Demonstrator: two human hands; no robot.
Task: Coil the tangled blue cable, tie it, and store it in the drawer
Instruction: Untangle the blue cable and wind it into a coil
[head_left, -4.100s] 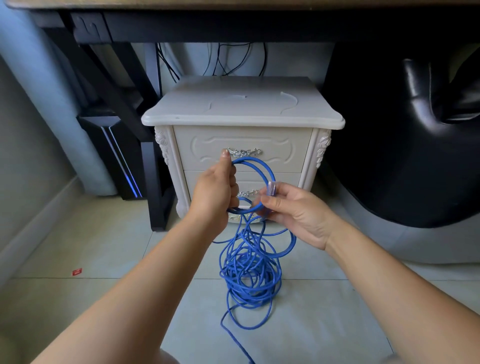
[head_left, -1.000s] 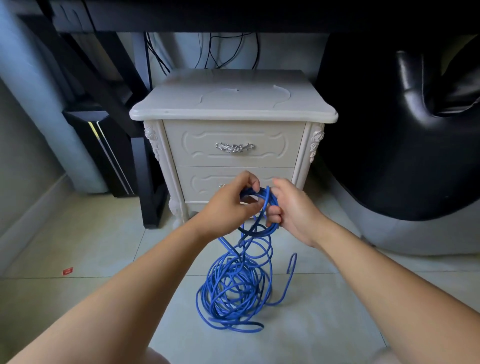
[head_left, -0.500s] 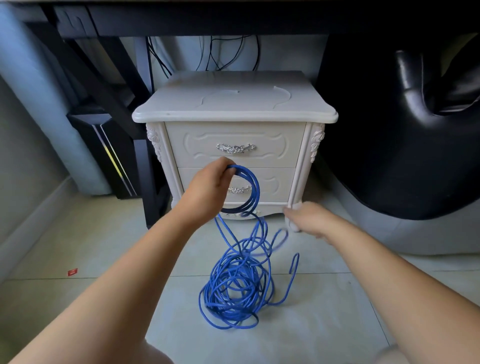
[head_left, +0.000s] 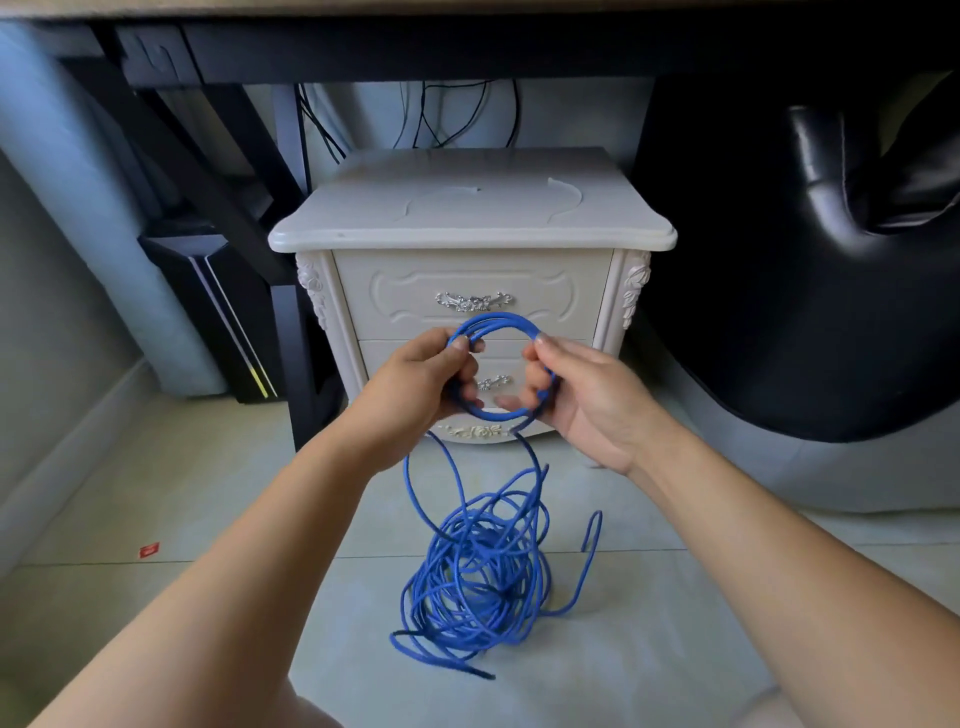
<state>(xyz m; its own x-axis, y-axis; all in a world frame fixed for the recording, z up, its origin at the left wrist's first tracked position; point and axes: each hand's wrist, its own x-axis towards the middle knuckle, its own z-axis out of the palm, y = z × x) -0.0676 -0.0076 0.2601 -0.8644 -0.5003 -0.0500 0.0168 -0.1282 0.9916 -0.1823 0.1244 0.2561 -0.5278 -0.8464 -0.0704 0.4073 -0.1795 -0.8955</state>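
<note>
A small coil of blue cable of a few loops is held up in front of the white nightstand. My left hand grips the coil's left side. My right hand grips its right side, fingers curled round the loops. From the coil, strands hang down to a tangled pile of the same blue cable on the floor tiles. Both drawers are closed: the upper drawer with its silver handle shows fully, the lower drawer is partly hidden behind my hands.
A dark desk frame spans above, with black wires hanging behind the nightstand. A black computer tower stands at the left. A black leather chair fills the right. A small red scrap lies on the floor at the left.
My right hand, which had reached low to the right, has come back up with cable and now grips the coil's right side. The left hand still holds the coil, slightly higher.
</note>
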